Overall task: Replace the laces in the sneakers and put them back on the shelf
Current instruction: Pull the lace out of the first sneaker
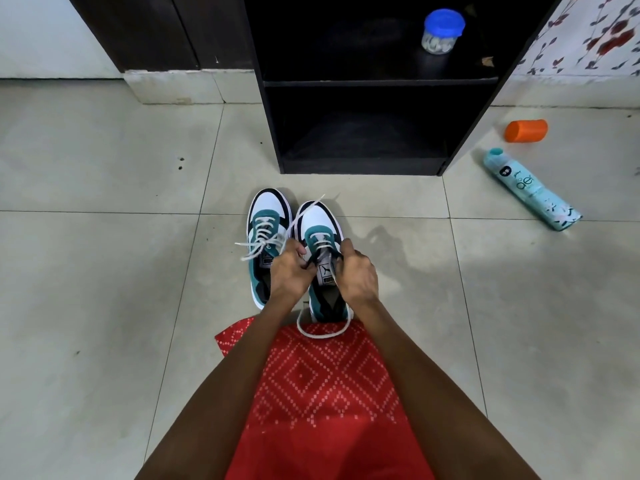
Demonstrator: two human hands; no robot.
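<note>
While the right-hand sneaker [320,220] sits on the tiled floor [104,237] just in front of the black shelf [363,83], toe toward it, its white lace [320,337] is only part threaded: one bar crosses the low eyelets, a strand runs out past the toe and a loop trails behind the heel. Best, I'd judge, to draw both ends even and keep the lace flat before crossing to the next eyelets. Both hands work at the tongue, forearms stretched forward. The left hand [289,268] has its fingers curled, pinching the strand. The right hand [356,271] curls round the opposite eyelet edge; whether it also holds lace I cannot tell. Close beside stands the other sneaker [268,206], already laced, ends loose.
</note>
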